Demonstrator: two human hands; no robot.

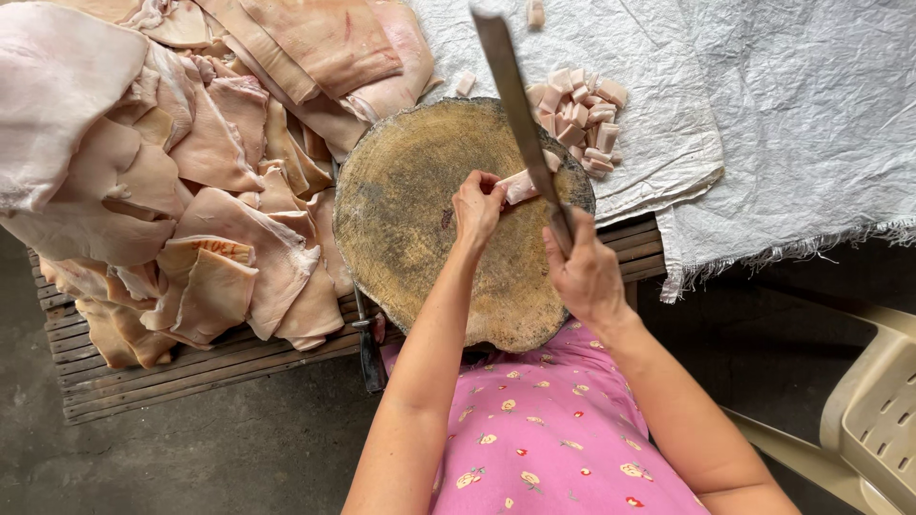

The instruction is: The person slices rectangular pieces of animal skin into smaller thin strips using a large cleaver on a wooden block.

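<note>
- I see two hands over one round wooden chopping block [420, 219] on a slatted wooden table [191, 367].
- My left hand [475, 205] is curled, fingertips pinching one end of a single pale pink strip of pork skin [523, 184] and pressing it onto the block.
- My right hand [584, 272] is closed in a fist around the handle of one long cleaver [520, 105]; the blade is raised and slants up and away from that hand, passing over the far end of the strip.
- The strip lies just beyond the left hand, between the two hands, near the block's far right edge.
- Beyond the right hand sits one heap of cut cubes [580, 119] on a white woven sack [658, 86]; I count roughly twenty, too jumbled for an exact number.
- Two stray cubes lie apart from the heap, farther out beyond the left hand.
- Left of the left hand is one big pile of uncut skin sheets [181, 162]; well over a dozen, overlapping too much to count.
- One dark tool handle [369, 343] pokes out under the block, near my left forearm.
- One beige plastic chair [873, 410] stands to the right of my right arm.
</note>
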